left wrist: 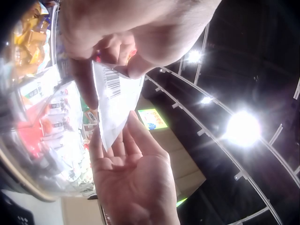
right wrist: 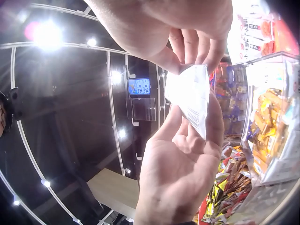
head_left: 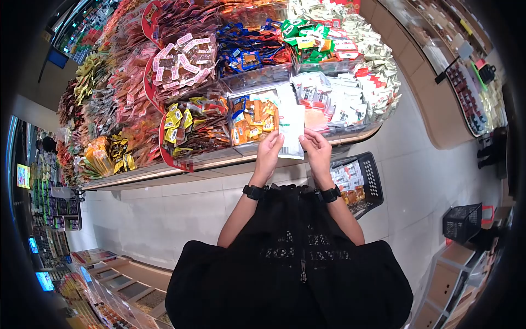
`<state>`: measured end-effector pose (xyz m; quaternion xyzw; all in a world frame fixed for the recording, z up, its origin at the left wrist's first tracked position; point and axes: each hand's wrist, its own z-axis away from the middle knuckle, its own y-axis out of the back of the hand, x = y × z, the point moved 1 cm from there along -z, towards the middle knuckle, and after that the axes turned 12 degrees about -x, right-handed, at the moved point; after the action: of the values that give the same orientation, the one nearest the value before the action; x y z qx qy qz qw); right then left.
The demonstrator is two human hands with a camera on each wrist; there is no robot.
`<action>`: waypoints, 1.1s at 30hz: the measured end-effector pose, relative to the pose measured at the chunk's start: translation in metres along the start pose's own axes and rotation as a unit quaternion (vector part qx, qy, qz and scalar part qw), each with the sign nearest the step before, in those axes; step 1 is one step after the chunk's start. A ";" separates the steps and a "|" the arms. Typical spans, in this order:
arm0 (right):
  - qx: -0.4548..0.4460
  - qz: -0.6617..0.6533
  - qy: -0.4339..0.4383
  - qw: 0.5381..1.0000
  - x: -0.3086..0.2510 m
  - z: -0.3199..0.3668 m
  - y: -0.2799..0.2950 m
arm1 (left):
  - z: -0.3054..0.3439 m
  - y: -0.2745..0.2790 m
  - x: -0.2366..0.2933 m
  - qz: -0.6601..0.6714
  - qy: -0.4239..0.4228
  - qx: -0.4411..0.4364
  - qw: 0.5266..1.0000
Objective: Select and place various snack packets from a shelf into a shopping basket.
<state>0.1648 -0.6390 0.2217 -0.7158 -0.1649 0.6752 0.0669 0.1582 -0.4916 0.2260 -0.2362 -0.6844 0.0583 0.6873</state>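
Observation:
Both of my hands hold a white snack packet (head_left: 292,129) in front of me at the edge of the display. Its left side is pinched between the thumb and fingers of my left hand (head_left: 268,156), and my right hand (head_left: 318,154) pinches the opposite side. A printed barcode (left wrist: 111,83) shows on the packet near my left thumb in the left wrist view. In the right wrist view the packet (right wrist: 191,91) looks slightly bent between the two hands. Just beyond it lie a bin of orange packets (head_left: 256,120) and white packets (head_left: 346,104).
A display counter full of bagged snacks spans the front, with yellow packets (head_left: 176,123), blue packets (head_left: 244,46) and green packets (head_left: 309,41). On the floor at my right stands a black basket (head_left: 373,178) holding packets. Another basket (head_left: 462,222) is farther right.

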 end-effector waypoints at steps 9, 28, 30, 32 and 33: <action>0.038 0.061 0.006 0.997 0.004 0.008 -0.012 | 0.003 0.003 -0.005 -0.085 0.028 0.027 0.996; 0.156 0.073 -0.154 0.973 0.043 0.080 0.017 | 0.023 -0.003 -0.069 0.037 0.294 -0.128 0.946; 0.184 0.052 -0.196 0.962 0.024 0.086 0.026 | 0.016 -0.015 -0.074 -0.038 0.268 -0.178 0.946; 0.214 0.040 -0.178 0.960 0.023 0.096 0.046 | 0.007 -0.028 -0.091 -0.048 0.273 -0.196 0.941; 0.225 0.033 -0.182 0.957 0.020 0.103 0.057 | 0.001 -0.037 -0.097 -0.048 0.273 -0.220 0.935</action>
<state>0.0719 -0.6984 0.1763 -0.5521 0.0056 0.8157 0.1726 0.1428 -0.5630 0.1528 -0.3555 -0.4769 -0.1932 0.7803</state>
